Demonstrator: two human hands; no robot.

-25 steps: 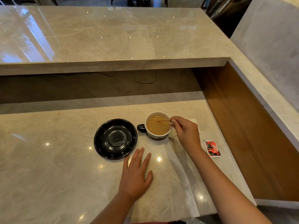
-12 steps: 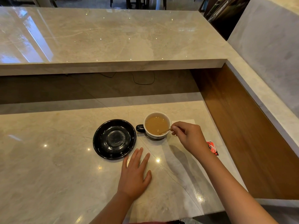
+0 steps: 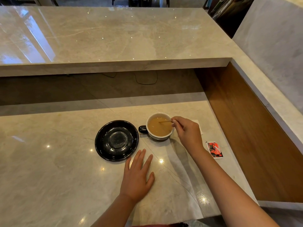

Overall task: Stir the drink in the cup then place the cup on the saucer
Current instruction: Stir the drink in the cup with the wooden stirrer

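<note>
A cup (image 3: 159, 138), white inside with a black handle at its left, stands on the marble counter and holds a light brown drink. My right hand (image 3: 188, 133) is at the cup's right rim, pinching a thin wooden stir stick (image 3: 164, 121) whose tip dips into the drink. An empty black saucer (image 3: 116, 140) lies just left of the cup, apart from it. My left hand (image 3: 136, 176) rests flat on the counter in front of the saucer, fingers spread, holding nothing.
A red and white sachet (image 3: 214, 149) lies right of my right wrist. A white napkin (image 3: 199, 126) sits partly hidden behind my right hand. A raised marble shelf (image 3: 114, 38) runs along the back, and a wooden side panel (image 3: 246, 128) bounds the right.
The stir stick's tip has swung from the near right side of the drink toward the far middle, my right hand shifting slightly with it. Left hand, cup and saucer stay put.
</note>
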